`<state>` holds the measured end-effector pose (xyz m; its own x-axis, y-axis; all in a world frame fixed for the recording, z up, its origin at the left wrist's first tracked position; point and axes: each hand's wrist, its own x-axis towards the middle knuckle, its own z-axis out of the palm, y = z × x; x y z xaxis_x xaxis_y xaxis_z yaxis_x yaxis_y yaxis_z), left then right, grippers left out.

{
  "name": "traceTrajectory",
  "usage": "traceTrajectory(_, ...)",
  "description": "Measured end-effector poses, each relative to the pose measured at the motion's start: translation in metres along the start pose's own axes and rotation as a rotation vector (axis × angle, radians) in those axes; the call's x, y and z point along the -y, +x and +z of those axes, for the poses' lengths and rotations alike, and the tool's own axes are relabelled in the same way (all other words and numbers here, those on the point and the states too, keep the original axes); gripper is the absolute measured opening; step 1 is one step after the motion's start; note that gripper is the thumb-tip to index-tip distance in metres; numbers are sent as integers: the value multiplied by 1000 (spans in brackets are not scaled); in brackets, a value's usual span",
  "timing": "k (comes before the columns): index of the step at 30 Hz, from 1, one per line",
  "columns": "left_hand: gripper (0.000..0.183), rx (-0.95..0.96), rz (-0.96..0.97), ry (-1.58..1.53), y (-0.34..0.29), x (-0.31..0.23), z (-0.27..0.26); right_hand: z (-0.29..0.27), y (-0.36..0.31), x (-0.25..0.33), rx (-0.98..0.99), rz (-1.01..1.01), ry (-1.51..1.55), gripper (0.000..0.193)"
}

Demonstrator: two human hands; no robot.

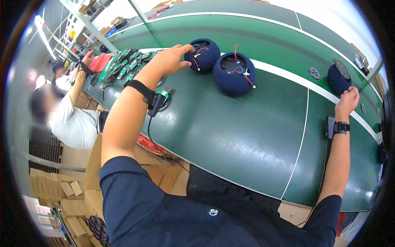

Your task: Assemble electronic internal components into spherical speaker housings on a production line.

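A round navy fabric-covered housing (207, 57), its top uncovered with wires inside, is on the green bench. At its left edge is my left hand (175, 58), fingers spread and thumb apart, seeming to touch the rim. Just right of it sits a second navy housing (233, 82) with red and white wires sticking out. Far to the right, a third navy housing (338, 82) has a dark round cover (341, 68) tilted on its top. Close against its lower side, my right hand (349, 99) has curled fingers; whatever they hold is hidden.
Green circuit boards (127, 64) lie heaped at the left, beside a red bag (98, 62). A small board with a black ring (164, 99) is beneath my left wrist. Dark discs (314, 73) lie at the right. A co-worker (76, 123) sits at the left, near cardboard boxes (49, 185).
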<state>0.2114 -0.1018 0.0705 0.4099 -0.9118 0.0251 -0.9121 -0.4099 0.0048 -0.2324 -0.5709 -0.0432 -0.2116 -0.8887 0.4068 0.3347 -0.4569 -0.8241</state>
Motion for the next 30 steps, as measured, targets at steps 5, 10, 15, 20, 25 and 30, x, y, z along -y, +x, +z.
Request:
traceTrajectory(5,45,-251,-207,-67,-69,3,28,55,-74,69,430,-119,58,15)
traceTrajectory(10,50,-282,-401,186,-141,11,91,117,-171,102,1258,-355,-251,33)
traceTrajectory(15,54,-579,-290,-26,-134,-1,137,182,-191,94,1566,-687,-547,42)
traceTrajectory(20,60,-578,-283,-346,-138,-6,129,206,-177,113,1806,-680,-670,41)
traceTrajectory(25,61,-596,-279,-247,-138,11,144,186,-197,140,1693,-1072,-561,33)
traceTrajectory(30,54,-560,-215,-234,-135,3,135,111,-234,188,1462,-845,-887,35)
